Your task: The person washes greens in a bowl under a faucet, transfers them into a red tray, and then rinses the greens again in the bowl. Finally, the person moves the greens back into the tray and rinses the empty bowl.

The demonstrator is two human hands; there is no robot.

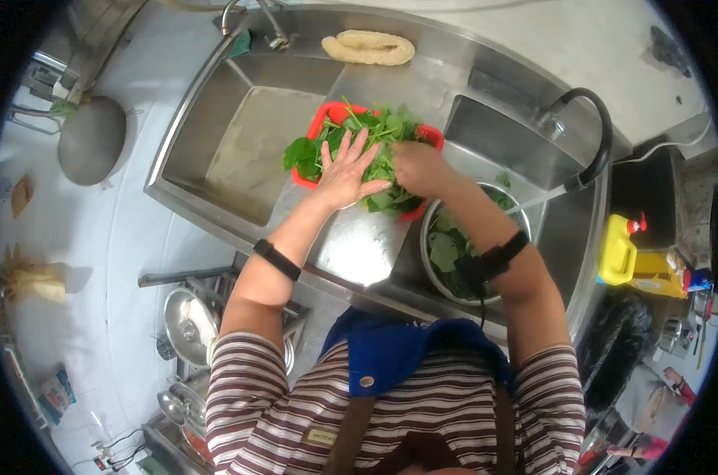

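Note:
A red basket (317,124) heaped with leafy greens (392,124) stands on the steel ledge between two sink basins. My left hand (347,172) lies over the greens at the near left of the basket, its fingers spread. At the basket's right side, my right hand (419,169) is closed with curled fingers on some greens; its fingertips are partly hidden. Below my right forearm, a round metal pot (427,265) in the right basin holds more green leaves (446,244), and my arm covers part of it.
The left basin (256,150) has cloudy water at its bottom. A loofah (368,48) lies on the back ledge. A black hose faucet (604,127) arches over the right basin, its spout toward the pot. A yellow bottle (617,249) stands beyond the sink's right edge.

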